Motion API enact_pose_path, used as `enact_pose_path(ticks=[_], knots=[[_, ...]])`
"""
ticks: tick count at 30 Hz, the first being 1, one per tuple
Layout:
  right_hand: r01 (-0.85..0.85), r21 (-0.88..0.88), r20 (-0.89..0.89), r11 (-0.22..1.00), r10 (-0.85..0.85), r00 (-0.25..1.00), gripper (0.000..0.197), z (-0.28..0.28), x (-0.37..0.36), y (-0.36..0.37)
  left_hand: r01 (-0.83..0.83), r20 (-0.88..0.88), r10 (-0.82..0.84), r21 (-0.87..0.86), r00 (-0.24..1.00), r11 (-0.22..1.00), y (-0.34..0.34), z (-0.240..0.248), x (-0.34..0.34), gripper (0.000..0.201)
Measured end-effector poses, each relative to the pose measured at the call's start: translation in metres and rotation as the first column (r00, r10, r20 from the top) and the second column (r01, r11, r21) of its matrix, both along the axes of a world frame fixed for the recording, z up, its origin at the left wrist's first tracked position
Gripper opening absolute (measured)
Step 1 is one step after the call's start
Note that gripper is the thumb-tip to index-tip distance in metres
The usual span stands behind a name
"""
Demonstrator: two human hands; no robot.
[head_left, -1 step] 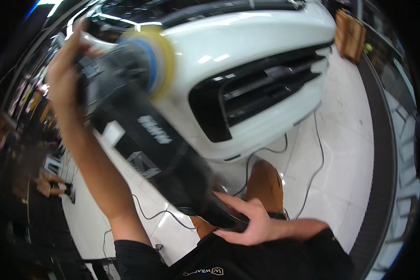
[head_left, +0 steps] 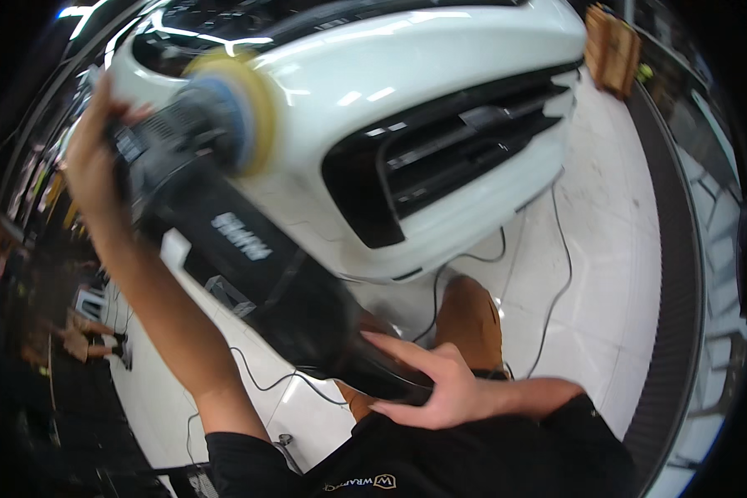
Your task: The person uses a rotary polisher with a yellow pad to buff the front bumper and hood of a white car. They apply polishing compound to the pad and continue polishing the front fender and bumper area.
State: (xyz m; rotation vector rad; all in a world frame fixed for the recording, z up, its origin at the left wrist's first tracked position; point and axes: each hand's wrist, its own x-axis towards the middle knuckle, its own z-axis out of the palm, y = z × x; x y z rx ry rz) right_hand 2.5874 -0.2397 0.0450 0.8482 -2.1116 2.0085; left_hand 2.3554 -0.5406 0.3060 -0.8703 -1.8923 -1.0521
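Note:
A black polishing machine (head_left: 257,257) lies slantwise across the view between my two hands. Its round foam pad (head_left: 261,116), yellow with a blue-and-white backing, is against or very near the glossy white car bumper (head_left: 315,83); the exact contact cannot be made out. My left hand (head_left: 95,162) is wrapped around the machine's head, its fingers partly hidden and a little blurred. Close to my body, my right hand (head_left: 436,386) grips the rear handle, thumb on top and fingers beneath.
A black grille opening (head_left: 465,141) is set in the bumper. Dark cables (head_left: 566,282) trail over the white tiled floor (head_left: 598,249) around my legs. A brown wooden object (head_left: 612,54) stands at the far right. On the left, another person's legs (head_left: 100,340) show beside a dark cluttered area.
The polishing machine and both hands have shifted left, the pad sliding a little left relative to the bumper. The whole view has moved slightly too. Both grips stay the same.

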Motion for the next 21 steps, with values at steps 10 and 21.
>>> enact_pose_path(ticks=[10,21], knots=[[0.24,0.388,-0.097,0.89,-0.22,0.971,0.061,-0.053,-0.023,0.01,0.103,0.126,-0.269,0.708,0.955,0.699,-0.123,-0.199,-0.019,0.025],[0.211,0.629,0.07,0.748,-0.325,0.943,0.049,-0.172,-0.019,0.071,0.078,0.087,-0.243,0.8,0.966,0.595,-0.008,-0.371,0.048,0.035]])
